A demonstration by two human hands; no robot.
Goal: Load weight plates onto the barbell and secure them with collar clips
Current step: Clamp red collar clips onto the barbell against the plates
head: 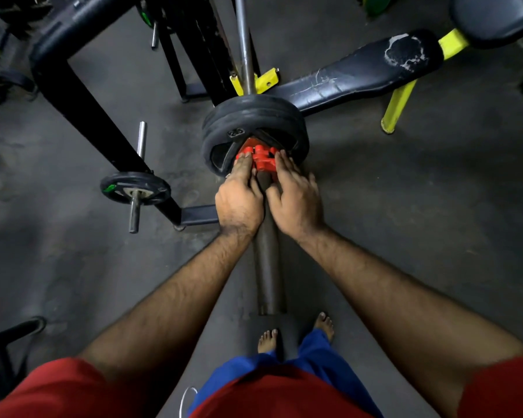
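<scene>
A barbell runs away from me; its thick dark sleeve (267, 276) points at my feet and its thin shaft (244, 40) rests on a yellow rack hook. Black rubber weight plates (254, 116) sit stacked on the sleeve. A red collar clip (261, 159) is around the sleeve, right against the outer plate. My left hand (239, 197) grips the clip's left side with fingers on it. My right hand (296, 194) holds its right side, thumb on the sleeve. My palms hide the clip's lower part.
A black rack frame (82, 104) slants at the left, with a small plate (135, 188) on a chrome storage peg. A worn black bench (360, 73) with yellow legs lies at the right. My bare feet (267, 339) stand just behind the sleeve end on the grey floor.
</scene>
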